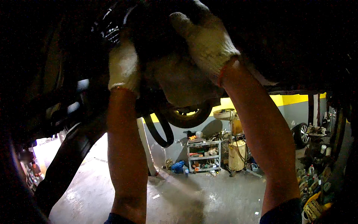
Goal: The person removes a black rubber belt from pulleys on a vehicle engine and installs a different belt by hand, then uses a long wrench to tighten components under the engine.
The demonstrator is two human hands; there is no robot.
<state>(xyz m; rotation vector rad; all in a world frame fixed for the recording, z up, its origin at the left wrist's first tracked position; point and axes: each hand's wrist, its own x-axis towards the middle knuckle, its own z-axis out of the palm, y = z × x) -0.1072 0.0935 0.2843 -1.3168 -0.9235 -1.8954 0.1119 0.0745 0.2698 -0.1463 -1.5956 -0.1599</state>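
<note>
Both my arms reach up into the dark underside of a vehicle. My left hand [125,67], in a white knit glove, is raised beside some shiny metal parts [111,33]; its fingers are lost in shadow, so I cannot tell what they touch. Higher on the right, my right hand [210,43] wears a matching glove. Its thumb stands apart from the fingers, whose tips fade into the dark at the top edge, and no held thing shows. Between my forearms is a broad, dull underbody part [179,82]. Below it hangs a black loop [167,136], like a belt.
A dark ring-shaped part [190,118] sits low between my arms. Beyond stand a grey shelf cart [204,156] with tools, a wheeled drain tank [237,156] and a wheel [301,134]. Bottles and clutter [313,183] lie right. A dark slanting beam-like shape [69,160] crosses the left.
</note>
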